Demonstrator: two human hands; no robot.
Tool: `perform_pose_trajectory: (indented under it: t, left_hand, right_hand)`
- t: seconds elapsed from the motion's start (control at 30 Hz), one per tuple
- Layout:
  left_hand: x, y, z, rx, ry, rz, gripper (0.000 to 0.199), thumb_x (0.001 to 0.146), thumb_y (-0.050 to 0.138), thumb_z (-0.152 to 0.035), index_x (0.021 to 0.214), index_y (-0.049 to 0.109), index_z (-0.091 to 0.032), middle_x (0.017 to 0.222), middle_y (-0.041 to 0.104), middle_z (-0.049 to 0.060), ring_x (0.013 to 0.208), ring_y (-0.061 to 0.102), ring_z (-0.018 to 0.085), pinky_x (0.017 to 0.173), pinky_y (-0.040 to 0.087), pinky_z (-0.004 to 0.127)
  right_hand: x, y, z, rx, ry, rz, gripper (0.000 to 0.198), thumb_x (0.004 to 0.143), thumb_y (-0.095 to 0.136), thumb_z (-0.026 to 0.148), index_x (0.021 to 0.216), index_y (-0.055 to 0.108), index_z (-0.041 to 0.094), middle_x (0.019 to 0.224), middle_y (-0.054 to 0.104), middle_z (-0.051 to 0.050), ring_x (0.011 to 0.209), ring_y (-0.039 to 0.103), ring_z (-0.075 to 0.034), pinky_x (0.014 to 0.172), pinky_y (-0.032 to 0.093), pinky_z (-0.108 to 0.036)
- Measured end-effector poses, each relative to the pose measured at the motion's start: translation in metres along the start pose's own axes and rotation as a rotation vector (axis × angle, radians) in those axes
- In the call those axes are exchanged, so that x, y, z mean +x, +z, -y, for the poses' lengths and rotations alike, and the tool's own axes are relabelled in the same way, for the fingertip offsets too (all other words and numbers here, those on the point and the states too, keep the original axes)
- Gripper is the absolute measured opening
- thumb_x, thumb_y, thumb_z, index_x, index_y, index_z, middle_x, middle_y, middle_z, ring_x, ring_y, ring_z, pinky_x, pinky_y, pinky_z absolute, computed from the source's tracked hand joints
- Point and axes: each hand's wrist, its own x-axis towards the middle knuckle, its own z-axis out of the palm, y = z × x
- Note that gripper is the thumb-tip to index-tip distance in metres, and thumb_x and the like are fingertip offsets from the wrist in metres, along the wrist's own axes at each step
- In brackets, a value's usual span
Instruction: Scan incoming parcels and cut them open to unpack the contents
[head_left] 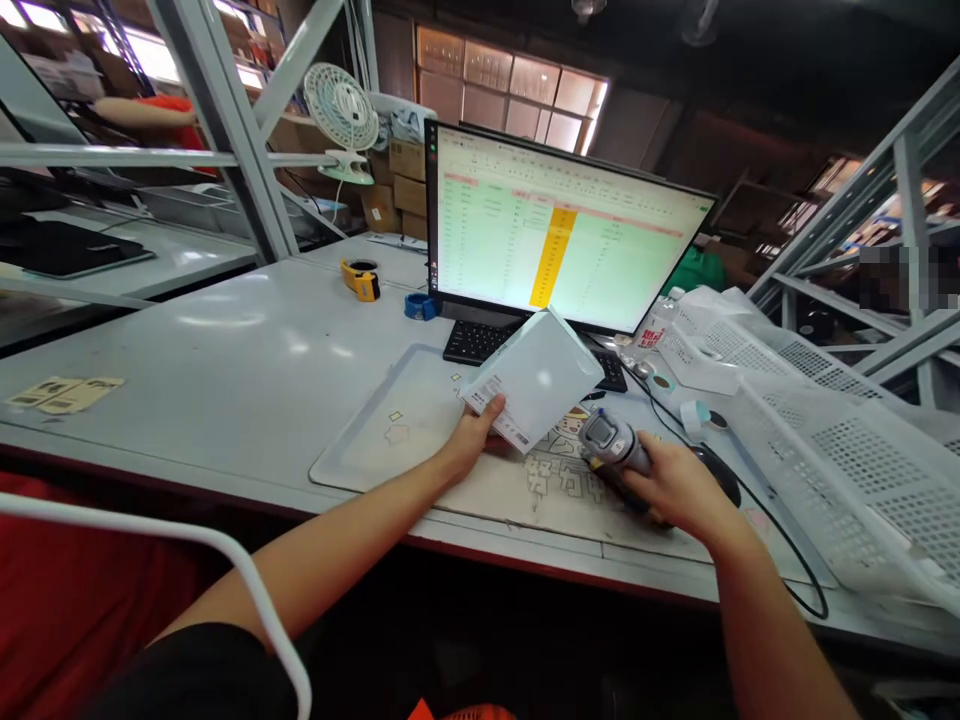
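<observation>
Holding a white box [544, 375] in the left grip [478, 430], by one low corner, thumb on top. Holding a grey scanner [616, 442] in the right grip [667, 480], fingers wrapped around the handle, near the box. Past the left grip, behind the box, a black keyboard [474, 342]. Close beside the right grip, a black mouse [720, 476]. Could tip or drop the box, from holding just a corner. Could bump the mouse, from working so close. Might snag the cord [826, 604], from swinging too far right of the right grip.
</observation>
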Motion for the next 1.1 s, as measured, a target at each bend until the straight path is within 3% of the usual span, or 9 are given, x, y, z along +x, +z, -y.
perform_pose_trajectory:
  t: [0.17,0.3,0.4,0.5,0.57,0.63,0.83,0.97,1.1]
  left_hand:
    - [0.004,-0.001,-0.006,-0.086,-0.032,-0.112,0.061,0.082,0.079,-0.067,0.12,0.064,-0.021,0.101,0.078,0.009,0.088,0.076,0.028,0.066,0.067,0.038]
    - [0.005,-0.002,-0.015,-0.164,-0.032,-0.096,0.068,0.083,0.072,-0.075,0.127,0.065,-0.023,0.105,0.079,0.01,0.088,0.077,0.03,0.061,0.065,0.038]
    - [0.007,-0.004,-0.022,-0.181,0.016,-0.111,0.073,0.084,0.064,-0.082,0.13,0.064,-0.024,0.109,0.078,0.011,0.087,0.076,0.03,0.063,0.065,0.04]
    - [0.01,-0.006,-0.026,-0.178,0.072,-0.162,0.075,0.086,0.058,-0.085,0.135,0.061,-0.027,0.114,0.077,0.008,0.09,0.076,0.029,0.064,0.065,0.039]
    - [0.012,-0.007,-0.028,-0.172,0.098,-0.207,0.076,0.087,0.058,-0.084,0.138,0.059,-0.029,0.117,0.077,0.007,0.092,0.076,0.027,0.061,0.063,0.035]
    - [0.012,-0.008,-0.029,-0.163,0.114,-0.241,0.075,0.088,0.057,-0.083,0.141,0.058,-0.029,0.119,0.076,0.006,0.093,0.075,0.026,0.059,0.062,0.032]
    - [0.011,-0.005,-0.034,-0.164,0.09,-0.308,0.063,0.098,0.054,-0.072,0.143,0.059,-0.027,0.119,0.077,0.007,0.091,0.076,0.023,0.06,0.061,0.027]
    - [0.009,-0.002,-0.035,-0.205,0.107,-0.332,0.056,0.101,0.057,-0.063,0.143,0.059,-0.026,0.116,0.078,0.006,0.088,0.077,0.02,0.062,0.061,0.025]
    - [0.009,-0.002,-0.03,-0.194,0.118,-0.323,0.058,0.097,0.064,-0.064,0.141,0.062,-0.027,0.115,0.078,0.005,0.09,0.077,0.021,0.064,0.062,0.026]
  right_hand:
    - [0.05,0.033,-0.059,-0.092,0.362,-0.057,0.039,0.101,0.052,0.045,0.124,0.063,0.015,0.109,0.074,-0.018,0.102,0.072,-0.035,0.075,0.048,-0.037]
    - [0.059,0.058,-0.071,-0.056,0.423,-0.009,0.05,0.1,0.055,0.04,0.14,0.056,0.011,0.127,0.07,-0.022,0.115,0.07,-0.035,0.087,0.052,-0.04]
    - [0.058,0.053,-0.073,-0.039,0.426,0.004,0.055,0.099,0.056,0.047,0.14,0.059,0.011,0.126,0.071,-0.023,0.116,0.069,-0.037,0.089,0.052,-0.043]
    - [0.071,0.029,-0.066,-0.027,0.398,-0.141,0.057,0.1,0.051,0.051,0.138,0.062,0.011,0.127,0.07,-0.023,0.118,0.067,-0.038,0.095,0.052,-0.045]
    - [0.093,0.016,-0.052,0.02,0.307,-0.303,0.054,0.101,0.048,0.044,0.141,0.061,0.011,0.132,0.068,-0.021,0.122,0.065,-0.035,0.102,0.049,-0.043]
    - [0.124,0.014,-0.032,0.108,0.177,-0.36,0.049,0.1,0.047,0.034,0.141,0.061,0.01,0.134,0.067,-0.019,0.124,0.062,-0.031,0.108,0.046,-0.039]
    - [0.187,0.069,0.02,0.2,0.088,-0.185,0.057,0.095,0.053,0.025,0.151,0.052,0.01,0.152,0.054,-0.02,0.139,0.049,-0.035,0.116,0.04,-0.049]
    - [0.191,0.098,0.023,0.216,0.167,-0.289,0.063,0.097,0.045,0.023,0.159,0.041,0.011,0.166,0.037,-0.018,0.152,0.03,-0.035,0.121,0.032,-0.055]
    - [0.193,0.106,0.016,0.199,0.19,-0.23,0.056,0.099,0.044,0.024,0.154,0.052,0.015,0.171,0.03,-0.013,0.157,0.02,-0.037,0.123,0.027,-0.059]
